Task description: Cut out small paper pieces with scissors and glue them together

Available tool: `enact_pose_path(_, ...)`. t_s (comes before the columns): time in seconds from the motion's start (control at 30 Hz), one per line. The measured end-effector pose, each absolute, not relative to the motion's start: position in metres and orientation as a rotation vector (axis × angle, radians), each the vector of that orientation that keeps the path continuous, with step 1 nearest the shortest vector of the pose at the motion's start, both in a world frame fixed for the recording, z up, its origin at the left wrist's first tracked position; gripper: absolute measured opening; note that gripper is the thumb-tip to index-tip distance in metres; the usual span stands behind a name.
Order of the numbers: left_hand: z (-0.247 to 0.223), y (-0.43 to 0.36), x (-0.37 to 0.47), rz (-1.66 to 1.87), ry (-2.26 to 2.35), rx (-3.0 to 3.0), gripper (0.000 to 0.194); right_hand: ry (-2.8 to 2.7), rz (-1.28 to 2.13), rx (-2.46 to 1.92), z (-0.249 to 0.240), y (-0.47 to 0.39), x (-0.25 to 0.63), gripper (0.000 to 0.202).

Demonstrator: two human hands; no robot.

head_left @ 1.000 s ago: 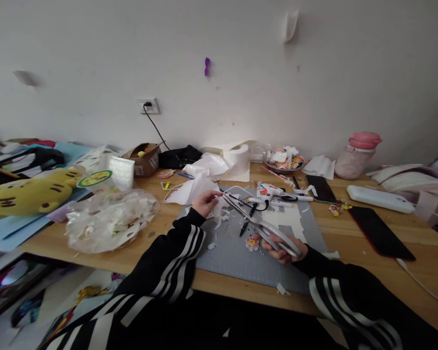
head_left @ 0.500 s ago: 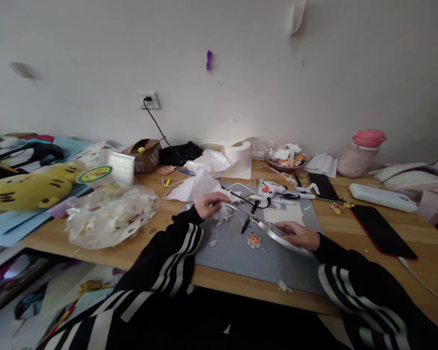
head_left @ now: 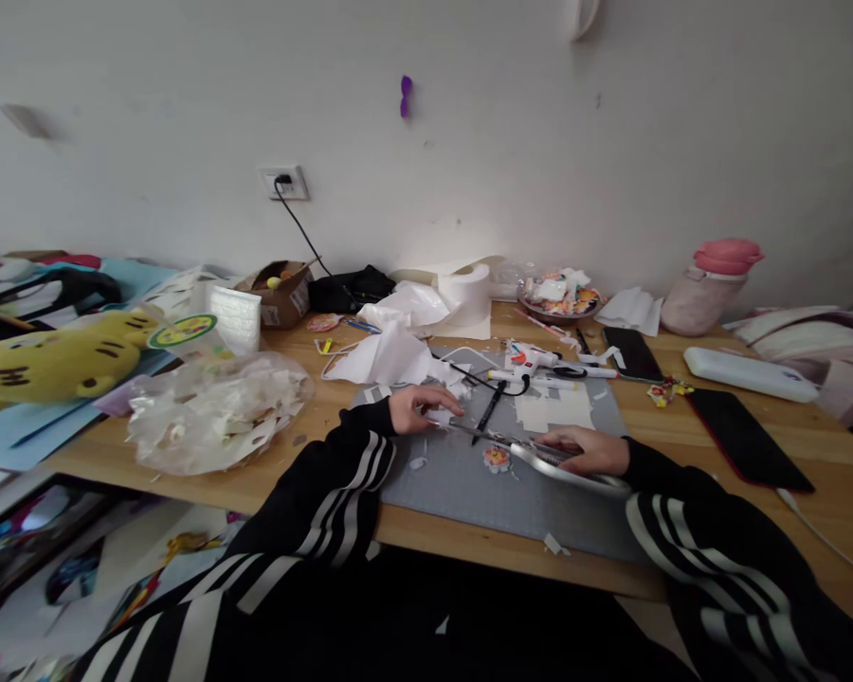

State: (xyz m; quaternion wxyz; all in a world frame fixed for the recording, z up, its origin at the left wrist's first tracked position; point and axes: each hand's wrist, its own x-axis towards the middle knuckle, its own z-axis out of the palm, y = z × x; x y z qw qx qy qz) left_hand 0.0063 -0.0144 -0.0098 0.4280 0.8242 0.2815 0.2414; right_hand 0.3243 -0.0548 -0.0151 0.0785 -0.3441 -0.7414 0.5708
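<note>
Lying low over the grey cutting mat (head_left: 469, 483), long silvery scissors (head_left: 540, 453) are being gripped by the right hand (head_left: 587, 450), fingers curled around the handles. White paper scraps (head_left: 437, 417) are being pinched by the left hand (head_left: 419, 409). Blade opening is being blurred beyond telling.

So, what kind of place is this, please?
Probably a home craft desk. A wooden table stands against a plain wall, with a grey cutting mat, a glue gun, paper scraps and a plush toy. The right hand holds big scissors.
</note>
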Motion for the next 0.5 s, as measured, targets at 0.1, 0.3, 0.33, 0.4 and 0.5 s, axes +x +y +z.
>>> enact_pose_path(0.1, -0.011, -0.015, 0.007, 0.585, 0.677, 2.044, 0.032, -2.211, 1.713, -1.042, -0.02, -0.053, 0.326, 0.072)
enact_pose_path(0.3, -0.017, -0.015, 0.008, 0.579, 0.549, 2.055, 0.03, -2.25, 1.773, -1.033, -0.012, -0.052, 0.332, 0.068)
enact_pose_path(0.33, -0.017, -0.014, 0.008, 0.57, 0.544, 2.054, 0.031, -2.249, 1.776, -1.05, -0.011, -0.051, 0.333, 0.071)
enact_pose_path(0.4, -0.017, -0.011, 0.008, 0.545, 0.558, 2.049, 0.033, -2.257, 1.775, -1.08, -0.01, -0.05, 0.335, 0.075)
enact_pose_path(0.5, -0.015, -0.006, 0.007, 0.544, 0.618, 2.05, 0.041, -2.282, 1.759, -1.077, -0.011, -0.049, 0.337, 0.076)
